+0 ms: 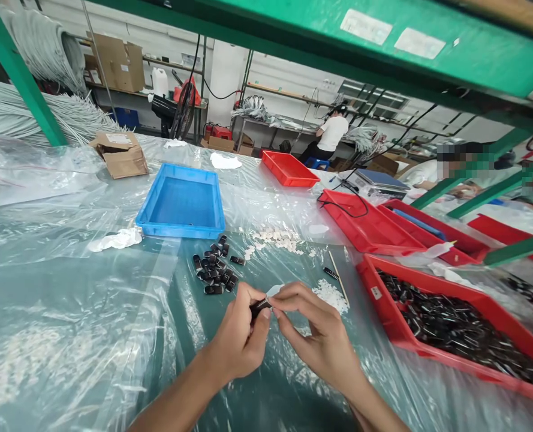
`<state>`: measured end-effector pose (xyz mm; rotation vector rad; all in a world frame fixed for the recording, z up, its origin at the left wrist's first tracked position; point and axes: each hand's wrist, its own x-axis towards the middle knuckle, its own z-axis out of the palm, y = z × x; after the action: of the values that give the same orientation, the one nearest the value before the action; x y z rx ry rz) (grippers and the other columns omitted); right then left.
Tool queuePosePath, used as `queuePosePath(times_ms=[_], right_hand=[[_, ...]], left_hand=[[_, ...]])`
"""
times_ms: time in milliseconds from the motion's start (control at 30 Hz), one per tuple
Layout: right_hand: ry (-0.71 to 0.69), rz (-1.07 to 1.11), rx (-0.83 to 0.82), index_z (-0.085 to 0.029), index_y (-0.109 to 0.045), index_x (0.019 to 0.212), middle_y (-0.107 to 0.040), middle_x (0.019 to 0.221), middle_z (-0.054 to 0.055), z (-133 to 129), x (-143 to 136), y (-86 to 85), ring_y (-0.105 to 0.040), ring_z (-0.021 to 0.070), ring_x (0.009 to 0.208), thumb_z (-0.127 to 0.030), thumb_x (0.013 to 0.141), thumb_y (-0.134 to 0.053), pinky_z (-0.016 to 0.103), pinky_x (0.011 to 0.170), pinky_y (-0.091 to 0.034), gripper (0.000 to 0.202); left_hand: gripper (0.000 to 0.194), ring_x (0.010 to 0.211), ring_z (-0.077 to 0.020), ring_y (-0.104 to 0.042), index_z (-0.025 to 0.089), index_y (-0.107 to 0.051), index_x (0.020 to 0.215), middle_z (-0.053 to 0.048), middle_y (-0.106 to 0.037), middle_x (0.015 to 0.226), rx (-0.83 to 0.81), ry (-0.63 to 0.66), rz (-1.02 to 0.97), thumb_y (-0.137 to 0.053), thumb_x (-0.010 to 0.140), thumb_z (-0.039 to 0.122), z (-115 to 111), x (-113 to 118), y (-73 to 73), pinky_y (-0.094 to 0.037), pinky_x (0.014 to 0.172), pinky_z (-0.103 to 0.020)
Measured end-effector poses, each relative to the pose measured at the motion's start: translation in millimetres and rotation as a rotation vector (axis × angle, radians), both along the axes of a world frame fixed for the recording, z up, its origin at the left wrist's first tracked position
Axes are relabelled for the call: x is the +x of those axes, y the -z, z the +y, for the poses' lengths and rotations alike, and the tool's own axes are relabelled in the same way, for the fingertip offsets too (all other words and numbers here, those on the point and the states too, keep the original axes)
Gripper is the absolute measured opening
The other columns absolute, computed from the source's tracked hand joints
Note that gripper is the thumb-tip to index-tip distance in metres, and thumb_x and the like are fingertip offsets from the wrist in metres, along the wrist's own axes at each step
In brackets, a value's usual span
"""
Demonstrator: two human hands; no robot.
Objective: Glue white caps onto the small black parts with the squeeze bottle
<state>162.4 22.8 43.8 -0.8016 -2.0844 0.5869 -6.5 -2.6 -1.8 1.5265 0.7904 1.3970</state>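
Between finger and thumb, my left hand (243,336) grips a small black plastic piece (259,306) with a glossy surface. The fingertips of my right hand (313,333) pinch together at that piece's right end; whatever they hold there is too small to make out. Just beyond my left hand lies a pile of similar black pieces (213,271). Small white parts (277,238) are scattered behind my hands, and a heap of tiny white bits (331,294) lies to the right beside a thin stick (338,277) and a single black piece (331,273).
A blue tray (141,223) stands at the back left, near a torn cardboard box (121,156). At the right, a red bin (385,324) holds many black pieces. More red trays (291,170) stand farther back. A green frame (293,54) crosses overhead. Other people sit in the background.
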Motion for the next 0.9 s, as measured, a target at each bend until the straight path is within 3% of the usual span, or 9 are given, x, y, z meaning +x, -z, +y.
queuePosePath(times_ms=[233,333,433,500,567,700,800,900], right_hand=[[-0.100,-0.059,-0.012,-0.042,-0.065,0.124,-0.066,0.095,0.003,1.7,0.8,-3.6,-0.065,0.0266,0.085,-0.012,0.098,-0.055,0.042,0.068,-0.054,0.041],[-0.154,-0.119,-0.019,-0.040,-0.067,0.129,-0.070,0.109,0.004,16.7,15.7,-7.5,-0.069,0.0251,0.097,-0.015,0.100,-0.055,0.040,0.078,-0.057,0.040],[0.049,-0.102,0.020,-0.033,-0.073,0.120,-0.071,0.122,0.006,49.1,54.5,-6.3,-0.068,0.0246,0.114,-0.024,0.102,-0.057,0.039,0.096,-0.055,0.026],[0.285,-0.078,0.037,-0.027,-0.074,0.114,-0.073,0.118,0.008,75.8,89.3,1.3,-0.068,0.0247,0.113,-0.032,0.103,-0.054,0.040,0.099,-0.054,0.023],[0.359,-0.136,-0.012,-0.023,-0.075,0.107,-0.075,0.105,0.008,99.6,122.3,14.7,-0.070,0.0238,0.096,-0.037,0.101,-0.053,0.039,0.085,-0.056,0.026],[0.224,-0.380,-0.223,-0.023,-0.077,0.081,-0.076,0.076,0.003,125.1,158.1,48.8,-0.066,0.0188,0.064,-0.039,0.087,-0.068,0.032,0.063,-0.053,0.019],[0.139,-0.490,-0.337,-0.021,-0.075,0.078,-0.074,0.072,0.002,128.5,161.9,69.0,-0.065,0.0157,0.063,-0.038,0.086,-0.076,0.031,0.066,-0.054,0.019],[0.103,-0.538,-0.391,-0.018,-0.070,0.081,-0.070,0.074,-0.001,128.3,162.4,81.0,-0.064,0.0134,0.068,-0.043,0.094,-0.075,0.031,0.071,-0.056,0.029]], left_hand=[[0.016,0.048,-0.0128,-0.031,0.028,-0.040,0.106,0.010,-0.034,0.066,0.003,0.009,0.038,-0.045,0.109,0.042,1.8,-3.5,2.5,-0.025,0.051,-0.030],[0.016,0.050,-0.0113,-0.030,0.027,-0.039,0.106,0.010,-0.035,0.070,-0.058,-0.005,0.079,-0.047,0.107,0.041,3.6,-4.5,-0.8,-0.025,0.049,-0.027],[0.018,0.050,-0.0101,-0.026,0.028,-0.037,0.105,0.012,-0.029,0.067,-0.122,-0.098,0.103,-0.053,0.103,0.036,6.2,-3.7,-4.5,-0.023,0.049,-0.024],[0.022,0.050,-0.0095,-0.022,0.028,-0.038,0.106,0.014,-0.024,0.064,-0.172,-0.187,0.141,-0.058,0.097,0.030,9.0,-3.3,-5.9,-0.022,0.049,-0.023],[0.025,0.050,-0.0094,-0.020,0.029,-0.039,0.106,0.015,-0.021,0.062,-0.227,-0.226,0.190,-0.060,0.092,0.025,12.1,-3.3,-5.7,-0.021,0.050,-0.022],[0.026,0.048,-0.0095,-0.020,0.030,-0.039,0.100,0.015,-0.019,0.058,-0.273,-0.205,0.242,-0.060,0.086,0.024,16.1,-3.3,-0.5,-0.021,0.048,-0.021],[0.025,0.047,-0.0089,-0.021,0.031,-0.038,0.100,0.015,-0.025,0.060,-0.293,-0.213,0.257,-0.060,0.089,0.027,16.2,-2.2,4.8,-0.022,0.047,-0.020],[0.024,0.050,-0.0090,-0.026,0.033,-0.038,0.104,0.012,-0.034,0.067,-0.287,-0.209,0.287,-0.059,0.094,0.029,15.2,-0.8,7.5,-0.025,0.047,-0.019]])
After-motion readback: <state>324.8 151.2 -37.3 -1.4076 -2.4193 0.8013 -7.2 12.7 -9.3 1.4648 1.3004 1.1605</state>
